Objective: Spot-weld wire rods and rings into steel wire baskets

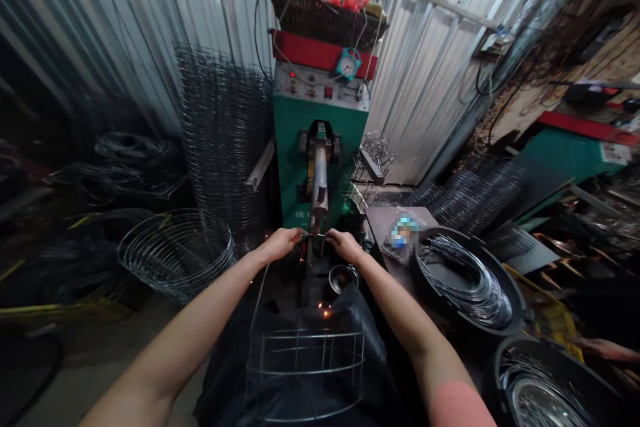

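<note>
My left hand (pixel 283 244) and my right hand (pixel 345 244) are raised in front of a green spot welding machine (pixel 293 127), one on each side of its electrodes. Between them runs a thin metal wire (pixel 315 235), with fingers pinched on it from either end. The welder's arm (pixel 320 180) reaches down to this wire. Over the dark apron (pixel 365 340) on my lap rests a wire basket frame (pixel 305 371), its long side wire rising toward my left hand. Orange sparks (pixel 325 311) glow above the apron. A small round cup (pixel 343 277) sits beneath my right wrist.
Stacked wire grids (pixel 220 140) stand to the left, behind a pile of wire rings (pixel 175 253). At right, a black tub (pixel 470 287) holds loose wires, with another tub (pixel 545 387) nearer. A co-worker's hand (pixel 607 349) shows at the right edge.
</note>
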The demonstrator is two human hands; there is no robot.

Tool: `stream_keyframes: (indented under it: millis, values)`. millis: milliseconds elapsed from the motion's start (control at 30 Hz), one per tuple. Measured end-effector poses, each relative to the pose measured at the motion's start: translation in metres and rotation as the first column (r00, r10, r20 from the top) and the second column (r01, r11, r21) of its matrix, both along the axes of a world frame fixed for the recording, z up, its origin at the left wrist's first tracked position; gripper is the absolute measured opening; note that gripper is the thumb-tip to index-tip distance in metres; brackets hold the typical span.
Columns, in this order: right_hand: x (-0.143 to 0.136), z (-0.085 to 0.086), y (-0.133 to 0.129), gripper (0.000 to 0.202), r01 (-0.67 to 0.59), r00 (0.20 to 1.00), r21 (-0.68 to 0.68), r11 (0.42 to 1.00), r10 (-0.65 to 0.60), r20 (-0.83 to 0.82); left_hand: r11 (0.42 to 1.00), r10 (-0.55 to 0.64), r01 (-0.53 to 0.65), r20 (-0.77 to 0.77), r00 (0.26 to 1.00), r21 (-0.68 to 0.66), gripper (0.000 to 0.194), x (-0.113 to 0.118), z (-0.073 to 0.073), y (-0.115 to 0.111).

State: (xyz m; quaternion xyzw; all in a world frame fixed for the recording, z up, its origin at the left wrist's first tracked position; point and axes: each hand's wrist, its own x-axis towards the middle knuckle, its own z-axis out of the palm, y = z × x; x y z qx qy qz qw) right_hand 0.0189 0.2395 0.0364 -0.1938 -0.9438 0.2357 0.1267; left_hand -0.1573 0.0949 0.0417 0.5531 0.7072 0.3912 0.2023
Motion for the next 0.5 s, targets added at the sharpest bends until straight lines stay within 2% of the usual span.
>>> stream_keyframes:
  millis: [200,367,433,500]
  values:
    - [0.000,-0.003,0.001,0.014,0.000,1.000,-0.011,1.000,0.000,-0.016,1.000,0.007,-0.007,-0.003,1.000,-0.008,0.027,0.001,0.002,0.001]
    - [-0.001,-0.007,0.000,0.016,0.052,0.997,-0.043,0.998,-0.055,-0.060,1.000,0.026,-0.027,-0.014,1.000,-0.014,0.029,0.003,0.002,-0.002]
    - [0.002,-0.012,-0.001,0.018,0.066,0.994,-0.089,0.994,-0.073,-0.076,0.999,0.026,-0.027,-0.025,0.999,-0.018,0.030,0.006,0.003,-0.004]
    - [0.009,-0.020,-0.003,0.020,0.037,0.993,-0.196,0.980,-0.059,-0.104,1.000,0.018,-0.019,-0.033,0.999,-0.025,0.029,0.010,0.005,-0.008]
